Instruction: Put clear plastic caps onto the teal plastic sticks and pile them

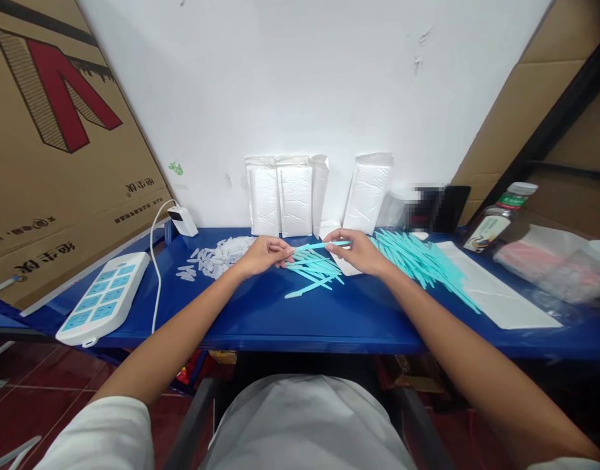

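My left hand (264, 253) and my right hand (357, 251) meet over the blue table (260, 313), both pinched on one thin teal plastic stick (318, 245) held level between them. The left fingers close on its left end, where a small clear cap seems to sit. The right fingers grip its right part. Just below lies a small heap of teal sticks (313, 271). A big pile of the same sticks (422, 261) lies to the right of my right hand. A heap of small clear caps (216, 258) lies to the left of my left hand.
White padded envelopes (292, 196) lean on the wall behind. A white power strip (104, 297) and a white charger (182, 220) with cable are at the left. A flat white sheet (495, 294), a bottle (498, 219) and plastic bags (559, 267) are at the right. Cardboard boxes (49, 150) flank the table.
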The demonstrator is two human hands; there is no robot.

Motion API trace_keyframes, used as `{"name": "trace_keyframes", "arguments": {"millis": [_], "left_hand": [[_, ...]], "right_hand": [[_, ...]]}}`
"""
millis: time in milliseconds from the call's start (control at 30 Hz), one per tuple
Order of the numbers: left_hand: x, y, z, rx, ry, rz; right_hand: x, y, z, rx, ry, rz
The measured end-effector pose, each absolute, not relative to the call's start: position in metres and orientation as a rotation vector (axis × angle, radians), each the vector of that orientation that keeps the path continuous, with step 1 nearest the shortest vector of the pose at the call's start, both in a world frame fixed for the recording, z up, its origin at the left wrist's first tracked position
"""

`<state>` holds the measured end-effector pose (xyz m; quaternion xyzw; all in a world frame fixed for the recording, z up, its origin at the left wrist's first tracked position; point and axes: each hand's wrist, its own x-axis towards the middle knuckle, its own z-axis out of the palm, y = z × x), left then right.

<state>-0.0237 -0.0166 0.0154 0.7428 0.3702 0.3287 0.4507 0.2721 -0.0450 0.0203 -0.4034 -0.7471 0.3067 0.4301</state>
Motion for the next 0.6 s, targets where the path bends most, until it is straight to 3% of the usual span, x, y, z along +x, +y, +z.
{"name": "trace_keyframes", "arguments": {"millis": [600], "left_hand": [[-0.014, -0.013, 0.004, 1.947, 0.999, 0.943]], "right_hand": [[0.264, -0.041, 0.01, -1.018, -1.969, 0.709]]}}
